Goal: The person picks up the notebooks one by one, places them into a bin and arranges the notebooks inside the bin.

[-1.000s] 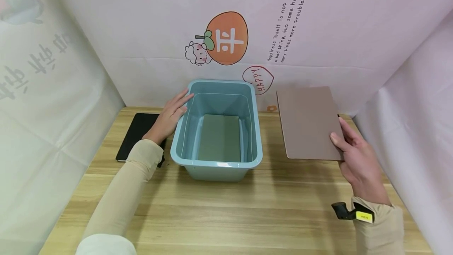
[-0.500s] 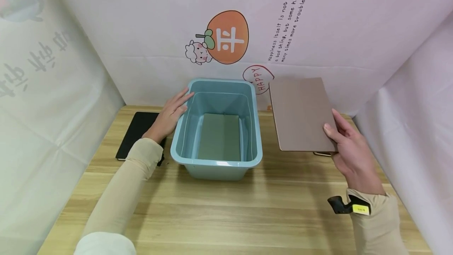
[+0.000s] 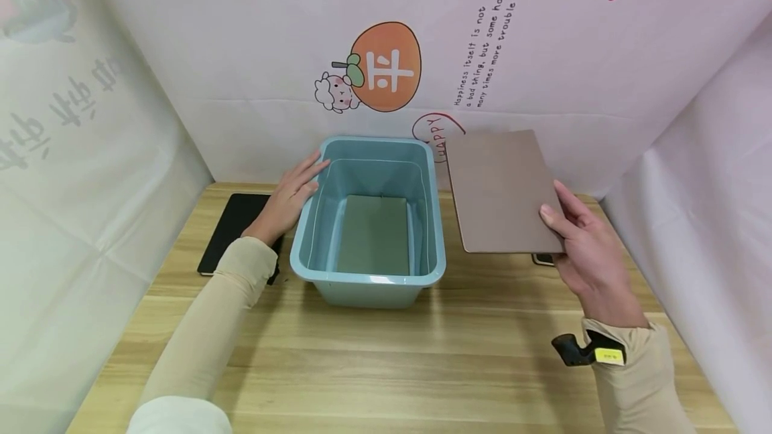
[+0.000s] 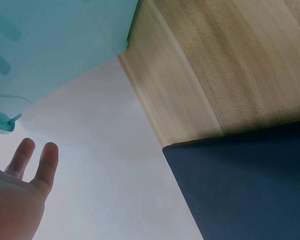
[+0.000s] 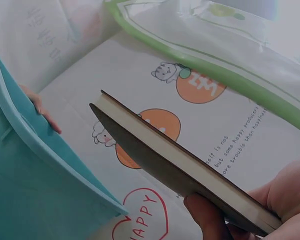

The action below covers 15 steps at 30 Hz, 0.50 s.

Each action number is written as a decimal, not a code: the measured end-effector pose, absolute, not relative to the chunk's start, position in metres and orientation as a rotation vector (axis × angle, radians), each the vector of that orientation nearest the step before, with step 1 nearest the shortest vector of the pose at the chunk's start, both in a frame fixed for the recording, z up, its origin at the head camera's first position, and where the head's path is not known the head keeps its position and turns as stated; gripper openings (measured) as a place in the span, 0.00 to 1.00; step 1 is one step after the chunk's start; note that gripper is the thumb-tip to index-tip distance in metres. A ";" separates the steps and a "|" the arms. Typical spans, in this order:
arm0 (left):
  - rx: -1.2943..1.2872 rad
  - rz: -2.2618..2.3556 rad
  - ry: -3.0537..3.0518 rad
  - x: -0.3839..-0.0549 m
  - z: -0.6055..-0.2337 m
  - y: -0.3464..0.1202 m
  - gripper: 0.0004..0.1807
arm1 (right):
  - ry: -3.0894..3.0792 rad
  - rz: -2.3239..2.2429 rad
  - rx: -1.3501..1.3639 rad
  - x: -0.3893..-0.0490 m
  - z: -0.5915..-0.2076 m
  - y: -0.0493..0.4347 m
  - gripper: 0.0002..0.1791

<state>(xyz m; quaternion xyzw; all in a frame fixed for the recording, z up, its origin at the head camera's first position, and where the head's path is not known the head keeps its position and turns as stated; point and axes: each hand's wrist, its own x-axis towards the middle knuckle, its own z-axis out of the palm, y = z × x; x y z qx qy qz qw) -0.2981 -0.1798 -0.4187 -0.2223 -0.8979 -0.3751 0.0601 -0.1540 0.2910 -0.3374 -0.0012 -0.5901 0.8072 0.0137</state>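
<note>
My right hand [image 3: 594, 253] grips a brown hardcover notebook [image 3: 500, 193] by its right edge, thumb on the cover facing the head camera. It is held above the table to the right of a light blue plastic bin [image 3: 374, 279]. In the right wrist view the notebook's cream page edges [image 5: 190, 162] show between the two covers. My left hand [image 3: 286, 203] rests on the bin's left rim with its fingers extended. A flat grey-green rectangle [image 3: 374, 236] lies on the bin's floor.
A black notebook [image 3: 232, 230] lies on the wooden table [image 3: 374, 367] left of the bin, partly behind my left forearm. Beneath the brown notebook, a dark edge of another flat object [image 3: 543, 259] peeks out. White printed sheeting [image 3: 253, 52] encloses the back and sides.
My right hand has carried the brown notebook leftward and slightly up, closer to the bin. A dark object on the table below it has come into view. The left hand has stayed put.
</note>
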 end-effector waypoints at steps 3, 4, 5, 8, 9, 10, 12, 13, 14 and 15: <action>-0.677 -1.134 -2.720 -0.298 -0.418 -0.180 0.27 | -1.851 2.517 -0.038 -0.156 -0.334 0.285 0.44; -0.679 -1.132 -2.716 -0.298 -0.418 -0.180 0.27 | -1.865 2.513 -0.052 -0.156 -0.332 0.284 0.44; -0.680 -1.132 -2.713 -0.297 -0.418 -0.180 0.27 | -1.874 2.513 -0.068 -0.157 -0.331 0.282 0.44; -0.683 -1.132 -2.708 -0.297 -0.418 -0.180 0.27 | -1.911 2.502 -0.092 -0.159 -0.328 0.277 0.44; -0.682 -1.132 -2.706 -0.297 -0.418 -0.180 0.27 | -1.921 2.499 -0.089 -0.159 -0.327 0.275 0.45; -0.679 -1.135 -2.704 -0.297 -0.418 -0.180 0.27 | -1.919 2.502 -0.086 -0.160 -0.327 0.273 0.45; -0.681 -1.133 -2.706 -0.297 -0.418 -0.180 0.27 | -1.917 2.502 -0.074 -0.161 -0.326 0.270 0.45; -0.682 -1.133 -2.708 -0.297 -0.419 -0.180 0.27 | -1.918 2.498 -0.063 -0.162 -0.326 0.268 0.45; -0.680 -1.130 -2.710 -0.297 -0.419 -0.181 0.27 | -1.917 2.494 -0.057 -0.163 -0.326 0.267 0.44; -0.679 -1.128 -2.711 -0.297 -0.419 -0.181 0.27 | -1.922 2.489 -0.053 -0.163 -0.325 0.266 0.44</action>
